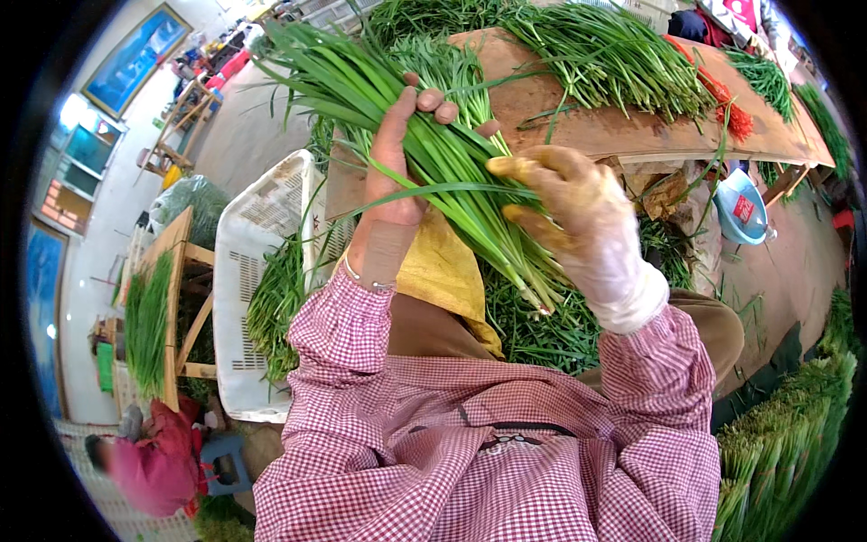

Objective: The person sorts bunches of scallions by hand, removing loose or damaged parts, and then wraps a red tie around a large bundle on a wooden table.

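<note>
Fingers (432, 99) of the bare left hand (394, 149) are wrapped around a thick bunch of long green leaves (447, 172), held up in front of the seated person's chest, with the leafy tops slanting away to the upper left and the pale stem ends (540, 303) pointing down toward the right. The right hand (582, 208), in a stained whitish glove (623, 280), is at the lower half of the bunch, its yellowed fingertips against the leaves; it is blurred, and from where I stand I cannot tell whether it pinches any of them or only touches. One long loose blade (420, 190) arches across from near that glove over the left wrist. Below the stem ends, more greens (542, 339) lie heaped between the person's brown-trousered legs, beside a yellow cloth (442, 271). Just to the left stands a white plastic crate (237, 325) with cut greens (274, 307) inside. Beyond the hands is a wooden tabletop (501, 95) bearing a big heap of green stalks (614, 63), with a tangle of orange-red ties (736, 120) at its right end. A pale blue bucket (741, 206) sits under the table's right side, and bundled greens (786, 443) stand packed together at the lower right. Farther off, one co-worker (158, 461) in red is over to the left near a blue stool (226, 461), and another (745, 18) is beyond the table.
</note>
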### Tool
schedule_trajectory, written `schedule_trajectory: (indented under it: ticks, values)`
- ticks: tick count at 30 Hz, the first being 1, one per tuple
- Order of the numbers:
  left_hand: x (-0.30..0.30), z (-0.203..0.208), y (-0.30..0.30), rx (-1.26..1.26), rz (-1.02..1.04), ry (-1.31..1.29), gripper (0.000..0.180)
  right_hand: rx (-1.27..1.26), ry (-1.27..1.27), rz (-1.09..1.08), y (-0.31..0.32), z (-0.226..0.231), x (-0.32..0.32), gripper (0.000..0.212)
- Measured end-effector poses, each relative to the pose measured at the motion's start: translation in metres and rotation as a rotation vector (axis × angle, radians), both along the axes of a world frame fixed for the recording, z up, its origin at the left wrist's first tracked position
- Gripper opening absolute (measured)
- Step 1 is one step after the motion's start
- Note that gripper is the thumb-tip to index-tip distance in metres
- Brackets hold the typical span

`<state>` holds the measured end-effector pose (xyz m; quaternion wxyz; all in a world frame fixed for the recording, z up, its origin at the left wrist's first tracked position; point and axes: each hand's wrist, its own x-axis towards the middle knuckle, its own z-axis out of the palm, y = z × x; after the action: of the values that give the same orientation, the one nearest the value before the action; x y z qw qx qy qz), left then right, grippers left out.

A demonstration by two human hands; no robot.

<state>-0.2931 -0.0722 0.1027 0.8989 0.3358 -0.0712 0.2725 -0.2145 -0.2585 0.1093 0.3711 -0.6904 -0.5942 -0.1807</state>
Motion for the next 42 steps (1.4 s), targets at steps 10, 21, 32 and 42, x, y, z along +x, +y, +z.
schedule_trajectory:
  ticks: [10, 21, 32, 42]
  values:
    - [-0.008, 0.004, 0.018, -0.052, 0.023, 0.001, 0.009, 0.263, 1.296, 0.386, -0.009, -0.009, 0.005, 0.017]
    - [-0.02, -0.003, 0.047, -0.11, -0.009, -0.045, 0.012, 0.424, 1.429, 0.599, -0.037, -0.069, 0.028, 0.013]
    - [-0.052, 0.021, 0.065, -0.014, 0.138, -0.125, 0.01, -0.765, 0.636, -0.489, -0.132, -0.196, 0.087, 0.043]
    - [-0.033, 0.021, 0.03, -0.006, -0.012, -0.129, 0.011, 0.104, 0.422, 0.143, -0.011, -0.015, 0.011, 0.03]
